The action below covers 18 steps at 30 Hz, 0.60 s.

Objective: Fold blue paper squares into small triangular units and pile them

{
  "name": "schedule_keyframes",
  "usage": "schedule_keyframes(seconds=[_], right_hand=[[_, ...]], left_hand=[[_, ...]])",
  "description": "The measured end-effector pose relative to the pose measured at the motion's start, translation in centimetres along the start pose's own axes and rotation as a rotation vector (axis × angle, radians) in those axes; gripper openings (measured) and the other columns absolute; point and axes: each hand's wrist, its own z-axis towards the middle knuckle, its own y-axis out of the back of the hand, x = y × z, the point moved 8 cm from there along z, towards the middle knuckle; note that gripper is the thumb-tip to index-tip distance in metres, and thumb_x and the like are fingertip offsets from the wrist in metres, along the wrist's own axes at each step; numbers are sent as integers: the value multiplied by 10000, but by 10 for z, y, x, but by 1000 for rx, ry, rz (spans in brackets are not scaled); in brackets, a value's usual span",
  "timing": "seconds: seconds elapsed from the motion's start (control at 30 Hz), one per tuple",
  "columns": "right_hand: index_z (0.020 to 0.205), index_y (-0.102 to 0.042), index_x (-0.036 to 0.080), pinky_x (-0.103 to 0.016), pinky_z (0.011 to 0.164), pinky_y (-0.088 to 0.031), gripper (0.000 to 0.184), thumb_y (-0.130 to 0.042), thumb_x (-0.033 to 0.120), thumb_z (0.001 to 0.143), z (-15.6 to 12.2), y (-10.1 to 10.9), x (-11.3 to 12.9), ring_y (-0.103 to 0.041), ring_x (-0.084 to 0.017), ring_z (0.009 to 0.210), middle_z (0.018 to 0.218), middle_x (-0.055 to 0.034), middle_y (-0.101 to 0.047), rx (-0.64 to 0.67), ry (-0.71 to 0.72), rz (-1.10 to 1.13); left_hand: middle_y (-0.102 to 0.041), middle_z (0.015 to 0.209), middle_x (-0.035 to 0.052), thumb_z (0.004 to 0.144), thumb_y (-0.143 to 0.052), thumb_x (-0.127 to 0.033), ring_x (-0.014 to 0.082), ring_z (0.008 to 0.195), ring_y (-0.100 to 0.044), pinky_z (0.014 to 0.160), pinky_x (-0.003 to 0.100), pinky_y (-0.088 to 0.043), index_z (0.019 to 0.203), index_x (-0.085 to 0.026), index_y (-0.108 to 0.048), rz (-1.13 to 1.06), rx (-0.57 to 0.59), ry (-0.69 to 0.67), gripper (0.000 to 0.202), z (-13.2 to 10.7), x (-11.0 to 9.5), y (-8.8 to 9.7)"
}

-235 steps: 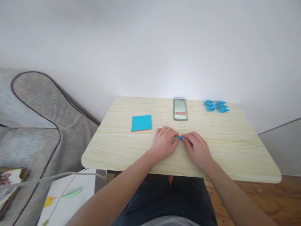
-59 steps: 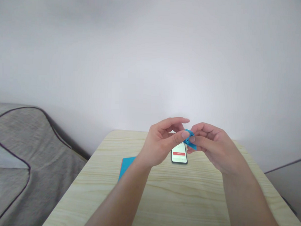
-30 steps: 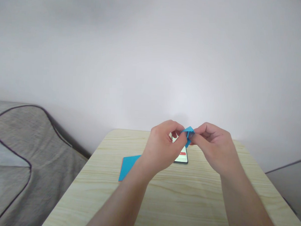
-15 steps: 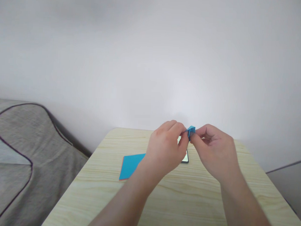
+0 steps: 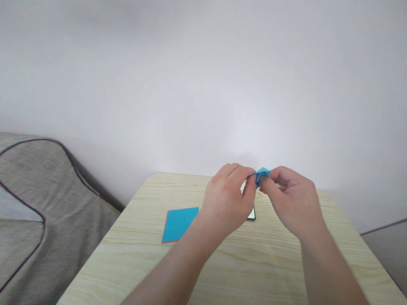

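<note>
A small piece of folded blue paper (image 5: 263, 172) is held up between my two hands, above the far half of the table. My left hand (image 5: 229, 193) pinches its left edge between thumb and fingers. On the other side, my right hand (image 5: 290, 198) grips the paper with thumb and forefinger, and the thumb covers part of its lower portion. Beneath my left hand lies a phone (image 5: 252, 214) with a lit screen, mostly hidden. Flat on the table, left of my left forearm, rests blue square paper (image 5: 179, 223) with an orange-red edge, partly covered by the forearm.
The pale wood-grain table (image 5: 246, 274) stands against a white wall (image 5: 199, 81). To the left is a grey cloth-covered piece of furniture (image 5: 74, 228) with dark piping.
The folded paper has shifted slightly right and shows more of its top surface. Both hands have moved a little to the right, uncovering more of the flat blue paper.
</note>
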Motion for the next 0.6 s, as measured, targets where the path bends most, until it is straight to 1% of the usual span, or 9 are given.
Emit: schedule_keyframes(seconds=[0.1,0.2,0.27,0.33,0.4,0.47,0.53,0.6], right_hand=[[762,-643,231,-261,537,-414,232,-636,406,914,-1,-4,4,-597,-129,604,700,36,-697,42,27,-47],[743,-631,226,-257,524,-398,210,-628,349,913,-2,-3,7,-579,-121,589,671,43,-678,9,38,-71],[743,-635,220,-259,550,-416,212,-630,345,914,-2,-2,7,-605,-132,624,681,35,-682,-27,35,-56],[752,-650,216,-268,589,-448,218,-644,364,912,0,0,6,-636,-148,664,698,21,-694,-53,22,-6],[763,-670,211,-277,618,-476,228,-664,387,908,2,1,3,-653,-160,683,707,10,-704,-63,-5,78],[788,-695,207,-286,633,-503,233,-682,409,904,4,0,0,-665,-167,693,730,-2,-718,-61,-23,184],[837,-718,206,-300,655,-534,238,-695,434,901,6,-2,-2,-680,-177,728,794,-19,-739,-59,-26,313],[895,-732,209,-320,687,-567,245,-710,454,895,6,-6,-4,-694,-188,770,868,-33,-753,-45,-33,441]], left_hand=[[-691,873,41,986,-541,-196,182,875,-615,774,323,-490,941,-193,-679,26,-8,-22,146,0,-1,0],[-693,877,48,981,-528,-159,190,884,-618,818,349,-509,918,-187,-678,58,0,-64,166,-1,-6,-2],[-711,929,56,977,-517,-134,197,926,-629,859,366,-525,970,-182,-685,56,-11,-79,175,-2,-9,-2],[-731,1008,62,979,-511,-128,202,987,-641,912,380,-537,1062,-183,-688,22,-24,-74,204,-2,-10,-1],[-744,1087,54,983,-526,-149,201,1047,-650,956,385,-545,1134,-201,-688,-41,-33,-40,228,-2,-9,-1],[-748,1149,31,981,-561,-187,195,1089,-660,964,374,-561,1175,-234,-691,-121,-38,30,239,-3,-4,-1],[-744,1199,12,973,-597,-227,188,1100,-674,921,349,-587,1210,-266,-689,-196,-45,117,257,-3,2,-2],[-741,1211,8,968,-612,-259,176,1051,-695,839,320,-606,1238,-284,-680,-253,-43,194,279,-4,8,-4]])
